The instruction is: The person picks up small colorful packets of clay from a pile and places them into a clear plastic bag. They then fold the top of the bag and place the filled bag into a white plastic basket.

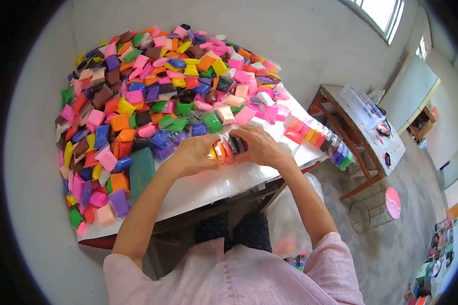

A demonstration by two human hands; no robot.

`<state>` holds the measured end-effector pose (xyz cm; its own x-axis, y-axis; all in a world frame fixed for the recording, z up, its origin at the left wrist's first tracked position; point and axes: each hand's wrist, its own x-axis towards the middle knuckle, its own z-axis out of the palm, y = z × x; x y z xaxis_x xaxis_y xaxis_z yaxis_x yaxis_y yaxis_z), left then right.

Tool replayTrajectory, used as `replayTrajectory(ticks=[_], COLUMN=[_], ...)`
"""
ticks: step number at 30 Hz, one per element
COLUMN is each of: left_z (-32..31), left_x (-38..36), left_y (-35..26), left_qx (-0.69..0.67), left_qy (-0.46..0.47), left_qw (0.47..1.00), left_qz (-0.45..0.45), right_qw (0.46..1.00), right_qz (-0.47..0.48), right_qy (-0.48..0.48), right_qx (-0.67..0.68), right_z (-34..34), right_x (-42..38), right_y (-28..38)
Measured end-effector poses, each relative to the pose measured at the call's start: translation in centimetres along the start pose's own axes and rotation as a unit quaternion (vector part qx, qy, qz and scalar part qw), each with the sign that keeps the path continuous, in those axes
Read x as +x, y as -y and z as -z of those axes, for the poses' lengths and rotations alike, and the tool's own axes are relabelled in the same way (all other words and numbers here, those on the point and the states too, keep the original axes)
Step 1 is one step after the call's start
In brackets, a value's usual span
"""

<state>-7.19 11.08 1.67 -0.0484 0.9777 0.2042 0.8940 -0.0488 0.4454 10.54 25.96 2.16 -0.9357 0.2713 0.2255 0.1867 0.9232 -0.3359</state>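
Observation:
On the white-covered table (198, 189), near its front edge, a short row of coloured clay packets (224, 150) is held between my two hands. Yellow, orange, red, brown and black ones show side by side. My left hand (191, 155) curls round the left end, and my right hand (262, 146) closes over the dark right end. Just beyond my hands rises a big heap of loose, wrapped packets (130, 109) in many colours. A longer lined-up row of packets (318, 137) lies along the right edge of the table. Some fingertips are hidden behind the held row.
A teal case (141, 169) lies left of my left forearm, against the heap. Below the table's right side hangs a clear plastic bag (296, 218). Further right stand a second table (394, 152) with a white wire basket (364, 108) and a pink-topped stool (392, 203).

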Motion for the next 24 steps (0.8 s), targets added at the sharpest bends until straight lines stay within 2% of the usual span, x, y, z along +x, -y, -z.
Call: replayTrajectory(ticks=[2, 5, 7, 10, 16, 18, 20, 23, 24], left_z=[-0.1, 0.9, 0.8, 0.6, 2.0, 2.1, 2.2, 2.1, 1.9], left_x=[0.0, 0.2, 0.0, -0.7, -2.8, -2.8, -2.4, -3.0, -3.3], left_y=[0.2, -0.4, -0.3, -0.4, -1.0, -0.8, -0.6, -0.8, -1.0], left_qx=[-0.001, 0.001, 0.018, 0.059, 0.099, 0.115, 0.118, 0.068, 0.073], left_qy=[-0.006, 0.054, 0.042, 0.019, 0.03, 0.048, 0.076, 0.015, -0.011], left_qw=[1.0, 0.998, 0.999, 0.998, 0.994, 0.991, 0.988, 0.998, 0.997], left_qz=[-0.009, 0.016, 0.009, -0.005, 0.027, 0.047, 0.062, 0.005, -0.008], right_qw=[1.0, 1.0, 1.0, 0.997, 0.996, 0.996, 0.995, 0.982, 0.975], right_qz=[-0.002, -0.009, -0.015, 0.029, -0.059, -0.034, -0.005, 0.007, -0.016], right_qy=[0.002, 0.007, 0.015, -0.063, -0.069, -0.075, -0.095, -0.187, -0.22], right_qx=[0.002, 0.01, 0.018, -0.011, 0.001, -0.025, -0.027, 0.016, 0.028], right_z=[-0.1, 0.2, 1.2, 2.0, 4.3, 3.9, 3.5, 4.0, 4.2], right_x=[0.0, 0.1, -0.3, -2.0, -5.4, -5.3, -4.8, -3.7, -3.0], right_y=[-0.2, 0.1, 1.2, 1.6, 0.5, 0.4, 0.6, -0.1, -0.5])
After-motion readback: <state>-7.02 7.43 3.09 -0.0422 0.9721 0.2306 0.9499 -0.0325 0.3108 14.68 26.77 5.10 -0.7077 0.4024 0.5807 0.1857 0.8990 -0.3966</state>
